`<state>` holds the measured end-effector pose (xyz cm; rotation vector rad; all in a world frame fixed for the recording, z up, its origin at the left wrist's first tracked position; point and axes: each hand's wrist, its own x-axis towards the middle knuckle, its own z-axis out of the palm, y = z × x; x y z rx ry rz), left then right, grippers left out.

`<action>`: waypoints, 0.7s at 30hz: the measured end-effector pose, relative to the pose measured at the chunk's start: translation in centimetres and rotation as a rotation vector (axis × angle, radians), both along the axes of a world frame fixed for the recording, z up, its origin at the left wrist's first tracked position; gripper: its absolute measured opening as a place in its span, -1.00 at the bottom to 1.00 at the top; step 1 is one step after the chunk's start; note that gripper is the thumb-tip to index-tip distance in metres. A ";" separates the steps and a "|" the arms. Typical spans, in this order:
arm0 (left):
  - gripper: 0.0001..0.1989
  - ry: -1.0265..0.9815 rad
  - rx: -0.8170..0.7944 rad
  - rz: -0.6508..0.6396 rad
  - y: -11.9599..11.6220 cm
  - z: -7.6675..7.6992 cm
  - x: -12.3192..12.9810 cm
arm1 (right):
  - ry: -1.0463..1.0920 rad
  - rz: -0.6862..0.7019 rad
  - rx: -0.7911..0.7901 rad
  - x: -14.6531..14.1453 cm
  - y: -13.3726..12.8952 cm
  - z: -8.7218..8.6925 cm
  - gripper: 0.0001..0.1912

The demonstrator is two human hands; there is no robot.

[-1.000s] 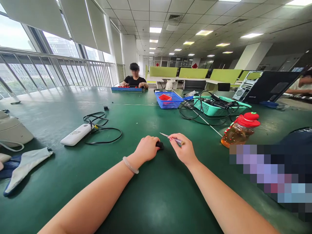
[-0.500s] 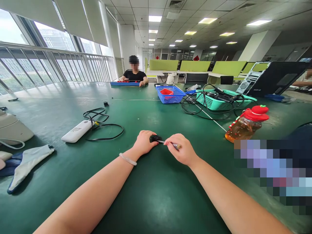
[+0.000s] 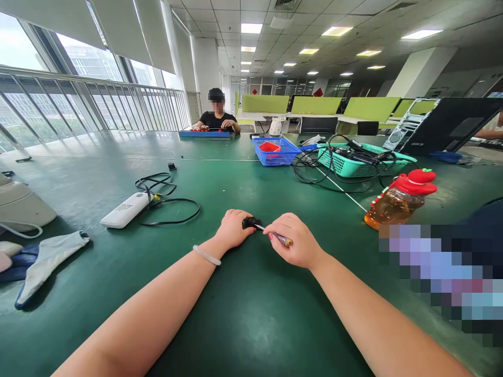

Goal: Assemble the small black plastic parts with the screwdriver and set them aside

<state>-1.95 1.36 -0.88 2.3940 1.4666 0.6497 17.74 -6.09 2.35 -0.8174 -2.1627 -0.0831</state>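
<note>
While the left hand (image 3: 234, 229) pinches a small black block (image 3: 250, 223) between its thumb and its fingers, the right hand (image 3: 294, 238) is closed around a slim tool (image 3: 283, 240), which looks like a screwdriver. The block is at the middle of the green table (image 3: 251, 319), in front of the person and between the 2 hands; I cannot tell if it rests fully on the surface or is lifted slightly. The thin metal end of the tool reaches the right part of the block, and the handle slopes down toward the person. In my judgement, the step in hand is to set the tip against the block and work at 1 chosen spot, but the spot itself is too small to see. The next move seems to call for a firm left hold, so that the block does not turn, and for light, well-aimed pressure from the right fingers along the line of the tool. If the tip slips, it could go toward the left thumb, which is very near. The white power bank (image 3: 126, 210) and the bottle (image 3: 398, 203) stand well apart from this work.
</note>
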 end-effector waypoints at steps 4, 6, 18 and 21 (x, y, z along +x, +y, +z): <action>-0.63 0.014 0.010 -0.015 0.2 -0.3 -0.1 | -0.032 0.003 0.000 -0.1 0.0 -0.2 -0.84; -0.64 0.019 0.011 -0.023 0.3 -0.3 -0.1 | -0.062 -0.005 0.011 -0.2 0.0 -0.1 -0.85; -0.66 0.029 0.014 -0.030 0.2 0.0 -0.1 | -0.124 -0.013 0.017 -0.4 -0.1 0.1 -0.83; -0.66 0.034 0.016 -0.027 0.1 0.1 -0.1 | -0.115 -0.018 0.009 -0.3 0.0 0.1 -0.83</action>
